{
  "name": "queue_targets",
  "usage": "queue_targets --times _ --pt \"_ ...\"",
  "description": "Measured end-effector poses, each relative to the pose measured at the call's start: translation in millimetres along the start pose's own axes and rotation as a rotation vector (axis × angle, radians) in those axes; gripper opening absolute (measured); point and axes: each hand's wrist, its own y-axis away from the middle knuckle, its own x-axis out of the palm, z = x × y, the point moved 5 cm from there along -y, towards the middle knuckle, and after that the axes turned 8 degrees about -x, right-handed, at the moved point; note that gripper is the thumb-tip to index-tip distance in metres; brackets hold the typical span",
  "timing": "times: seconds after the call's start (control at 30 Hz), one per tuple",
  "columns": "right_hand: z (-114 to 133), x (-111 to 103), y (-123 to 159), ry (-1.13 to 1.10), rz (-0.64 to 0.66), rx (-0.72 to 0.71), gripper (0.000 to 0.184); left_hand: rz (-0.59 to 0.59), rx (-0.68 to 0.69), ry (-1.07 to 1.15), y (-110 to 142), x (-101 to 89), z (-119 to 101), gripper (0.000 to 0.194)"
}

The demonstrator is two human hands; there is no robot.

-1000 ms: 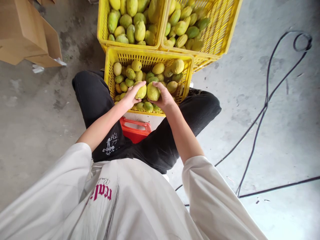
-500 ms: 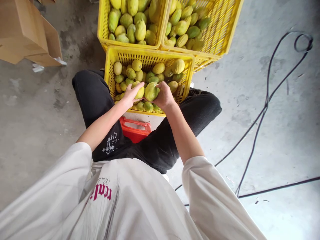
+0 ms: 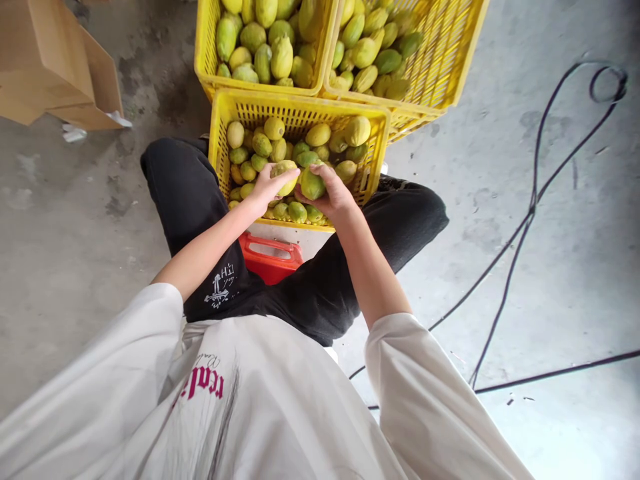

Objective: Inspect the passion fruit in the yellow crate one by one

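Observation:
My left hand (image 3: 269, 187) is closed around a yellow papaya (image 3: 285, 176), its thumb lying across the fruit. Close beside it, my right hand (image 3: 334, 192) grips a greener papaya (image 3: 312, 184) from the right, with the fingers partly hidden underneath. Both fruits are held over the near yellow crate (image 3: 300, 103), which stands between my knees. Several yellow and green papayas (image 3: 318, 135) lie in this crate around and below my hands.
Two more yellow crates of papayas stand behind, one at left (image 3: 200, 50) and one at right (image 3: 453, 50). A red plastic object with a handle (image 3: 273, 263) sits below the near crate. An open cardboard box (image 3: 60, 63) lies left; a black cable (image 3: 534, 200) loops over the floor at right.
Both hands have shifted slightly right with their papayas. The right papaya has been turned, showing a darker green side.

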Motion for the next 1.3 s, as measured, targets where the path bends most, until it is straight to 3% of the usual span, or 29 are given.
queue_targets --times 0.1,0.33,0.4,0.53,0.7,0.87,1.0,1.17,1.3 --pt "-0.4 -0.7 4.3 0.044 -0.062 0.031 0.036 -0.004 0.001 -0.033 5.9 0.9 -1.8 0.027" --pt "9.3 3.0 13.1 -0.03 -0.047 0.075 0.056 -0.03 0.025 -0.05 5.6 -2.3 -0.2 0.026" --pt "13.7 2.7 15.1 -0.088 -0.077 0.069 0.053 -0.052 0.061 -0.061 3.9 -3.8 1.0 0.03" --pt "18.6 2.8 21.3 -0.17 -0.134 0.06 0.029 -0.094 0.123 -0.075 0.1 -5.9 7.0 0.039" --pt "6.7 -9.0 27.3 -0.133 -0.104 0.103 0.025 -0.049 0.161 -0.131 0.0 -4.3 13.2 0.041" --pt "-19.2 -32.8 30.2 -0.099 -0.122 0.087 0.033 -0.04 0.335 -0.388 5.4 -5.3 5.7 0.049" --pt "-42.2 -34.5 43.9 -0.236 -0.232 0.14 0.019 -0.014 0.537 -0.65 11.8 -6.6 3.8 0.052" --pt "-60.4 -25.2 68.2 -0.402 -0.301 0.184 0.025 -0.067 0.612 -0.953 24.4 -10.5 22.0 0.051" --pt "-67.0 -36.8 76.4 -0.483 -0.297 0.132 0.029 -0.107 0.626 -1.193 42.1 -7.7 44.5 0.056"
